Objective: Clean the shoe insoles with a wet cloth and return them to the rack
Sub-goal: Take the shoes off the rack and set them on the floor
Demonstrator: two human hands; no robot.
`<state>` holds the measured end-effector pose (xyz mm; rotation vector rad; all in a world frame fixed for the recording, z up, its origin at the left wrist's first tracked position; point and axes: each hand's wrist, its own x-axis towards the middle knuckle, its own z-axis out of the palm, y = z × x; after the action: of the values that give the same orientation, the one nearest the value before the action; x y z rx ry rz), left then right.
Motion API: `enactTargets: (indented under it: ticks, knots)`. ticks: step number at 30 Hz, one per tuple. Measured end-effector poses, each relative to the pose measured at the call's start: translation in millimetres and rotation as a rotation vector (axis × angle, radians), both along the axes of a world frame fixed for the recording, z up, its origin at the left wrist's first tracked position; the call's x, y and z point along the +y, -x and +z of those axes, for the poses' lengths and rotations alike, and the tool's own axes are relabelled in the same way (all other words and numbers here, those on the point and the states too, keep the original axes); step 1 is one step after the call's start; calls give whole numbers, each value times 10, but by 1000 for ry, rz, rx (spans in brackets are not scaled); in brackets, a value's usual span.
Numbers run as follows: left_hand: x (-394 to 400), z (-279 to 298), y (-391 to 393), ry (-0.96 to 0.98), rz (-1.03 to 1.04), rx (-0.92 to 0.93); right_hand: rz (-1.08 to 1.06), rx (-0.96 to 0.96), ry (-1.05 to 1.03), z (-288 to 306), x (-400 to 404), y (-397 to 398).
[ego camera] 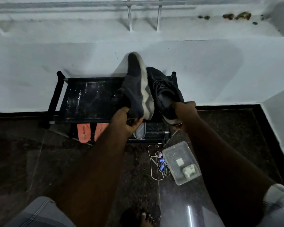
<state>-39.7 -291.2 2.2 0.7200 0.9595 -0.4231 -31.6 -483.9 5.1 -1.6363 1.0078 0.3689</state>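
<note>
Head view, left to right: two orange insoles (pixel 90 132) stand on the lower tier of the black rack (pixel 88 99), with a grey insole (pixel 140 132) on the same tier further right. The left hand (pixel 129 124) grips the heel of a dark shoe (pixel 136 86), sole turned rightward, while the right hand (pixel 184 112) curls round the heel of a second dark shoe (pixel 164 90), both raised above the rack's top tier. On the dark floor (pixel 31 161) to the right, a white cord (pixel 154 163) lies beside a clear plastic tub (pixel 181 162).
</note>
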Motion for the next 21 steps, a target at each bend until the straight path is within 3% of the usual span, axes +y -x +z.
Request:
enactTargets:
  ticks: [7, 12, 19, 21]
  knots:
    - [36, 192, -118, -110, -282, 5, -92, -125, -66, 9, 126, 126]
    - [62, 387, -17, -55, -192, -170, -189, -209, -185, 67, 350, 361]
    - [500, 564, 317, -280, -192, -266, -366, -340, -434, 175, 688, 848]
    - [661, 596, 494, -250, -165, -272, -414, -366, -431, 214, 755, 1021]
